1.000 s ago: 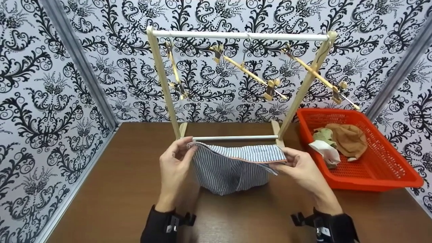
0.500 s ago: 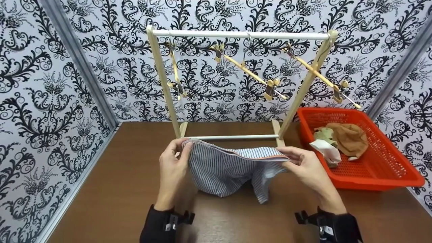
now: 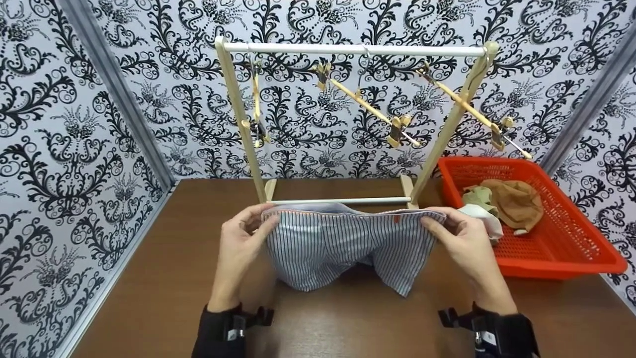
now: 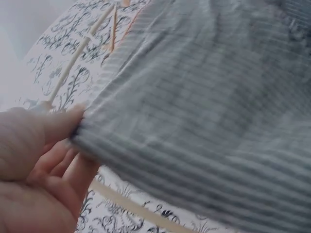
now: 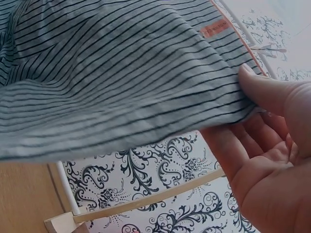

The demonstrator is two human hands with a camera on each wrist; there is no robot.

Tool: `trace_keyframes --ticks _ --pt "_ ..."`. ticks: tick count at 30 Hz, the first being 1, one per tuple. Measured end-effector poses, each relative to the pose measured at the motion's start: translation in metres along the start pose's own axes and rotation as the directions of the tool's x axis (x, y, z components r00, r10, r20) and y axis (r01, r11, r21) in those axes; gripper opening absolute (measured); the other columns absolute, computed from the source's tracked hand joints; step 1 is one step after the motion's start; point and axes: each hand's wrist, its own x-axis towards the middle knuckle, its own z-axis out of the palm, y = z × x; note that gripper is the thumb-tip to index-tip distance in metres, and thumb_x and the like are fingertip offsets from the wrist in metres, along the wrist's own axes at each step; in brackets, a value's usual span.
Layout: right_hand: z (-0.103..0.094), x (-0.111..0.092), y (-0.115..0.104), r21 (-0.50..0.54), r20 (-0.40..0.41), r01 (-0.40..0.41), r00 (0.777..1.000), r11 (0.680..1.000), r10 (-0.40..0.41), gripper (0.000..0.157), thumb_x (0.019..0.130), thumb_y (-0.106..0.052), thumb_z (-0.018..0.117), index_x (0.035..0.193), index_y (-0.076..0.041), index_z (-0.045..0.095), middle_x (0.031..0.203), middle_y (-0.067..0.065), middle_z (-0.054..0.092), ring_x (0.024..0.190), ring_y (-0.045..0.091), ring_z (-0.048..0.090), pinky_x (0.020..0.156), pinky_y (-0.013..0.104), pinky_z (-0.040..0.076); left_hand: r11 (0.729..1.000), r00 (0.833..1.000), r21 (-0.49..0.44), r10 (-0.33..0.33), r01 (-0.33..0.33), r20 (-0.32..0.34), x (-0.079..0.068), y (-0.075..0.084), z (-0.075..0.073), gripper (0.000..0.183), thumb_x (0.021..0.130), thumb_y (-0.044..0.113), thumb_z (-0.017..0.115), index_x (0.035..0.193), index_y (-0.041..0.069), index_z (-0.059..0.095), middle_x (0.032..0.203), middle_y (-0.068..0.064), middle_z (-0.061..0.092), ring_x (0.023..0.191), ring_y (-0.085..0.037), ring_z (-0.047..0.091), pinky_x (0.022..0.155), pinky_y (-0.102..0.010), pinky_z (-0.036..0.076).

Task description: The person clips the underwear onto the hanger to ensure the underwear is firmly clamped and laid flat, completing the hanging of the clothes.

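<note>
Striped shorts (image 3: pixel 348 238), grey-blue with dark lines, hang stretched between both hands above the table. Their waistband runs along the top with orange trim, and the two legs droop below. My left hand (image 3: pixel 243 243) pinches the left end of the waistband between thumb and fingers. At the other end my right hand (image 3: pixel 464 243) pinches the waistband the same way. A small orange label (image 5: pixel 214 29) shows near the right hand in the right wrist view. In the left wrist view the thumb and fingers of the left hand (image 4: pixel 53 160) grip the corner of the cloth.
Behind the shorts stands a wooden rack with a white top rail (image 3: pixel 308 48). Three clip hangers hang from it, including the middle hanger (image 3: pixel 362 104). A red basket (image 3: pixel 561 268) on the right holds brown cloth (image 3: pixel 519 206), green cloth and white cloth. Patterned walls enclose the table (image 3: pixel 164 278).
The hands have moved apart, pulling the waistband straight. The right hand has shifted right and up, and the shorts' front with both legs now faces me. The left hanger has swung slightly.
</note>
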Motion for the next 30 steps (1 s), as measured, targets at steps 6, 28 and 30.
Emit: trace_keyframes --ticks 6,28,30 --pt "-0.001 0.000 0.000 0.018 -0.039 -0.050 0.998 0.999 0.051 0.028 0.094 -0.012 0.074 0.115 0.006 0.071 0.101 0.008 0.075 0.087 0.015 0.069 0.078 0.022 0.056 0.997 0.996 0.052 -0.056 0.052 0.069 -0.001 -0.003 -0.009 0.025 0.085 0.004 0.081 0.108 -0.002 0.075 0.097 -0.015 0.075 0.079 -0.016 0.071 0.069 -0.024 0.057" --pt "-0.015 -0.018 -0.047 0.238 -0.178 -0.053 0.979 0.970 0.098 0.027 0.088 0.000 0.077 0.111 0.012 0.069 0.092 0.014 0.075 0.073 0.017 0.069 0.066 0.024 0.057 0.999 0.999 -0.032 0.007 -0.008 -0.037 -0.012 0.053 -0.007 0.018 0.089 0.005 0.079 0.106 0.001 0.077 0.088 -0.009 0.076 0.071 -0.018 0.068 0.063 -0.024 0.055" --pt "-0.018 -0.020 -0.049 0.225 -0.159 -0.064 0.982 0.972 0.102 0.028 0.088 -0.001 0.077 0.112 0.011 0.070 0.094 0.014 0.076 0.073 0.018 0.070 0.066 0.024 0.057 1.000 1.000 -0.022 -0.004 0.003 -0.025 -0.013 0.054 -0.007 0.017 0.089 0.005 0.078 0.106 0.001 0.077 0.088 -0.008 0.076 0.071 -0.019 0.068 0.063 -0.024 0.055"
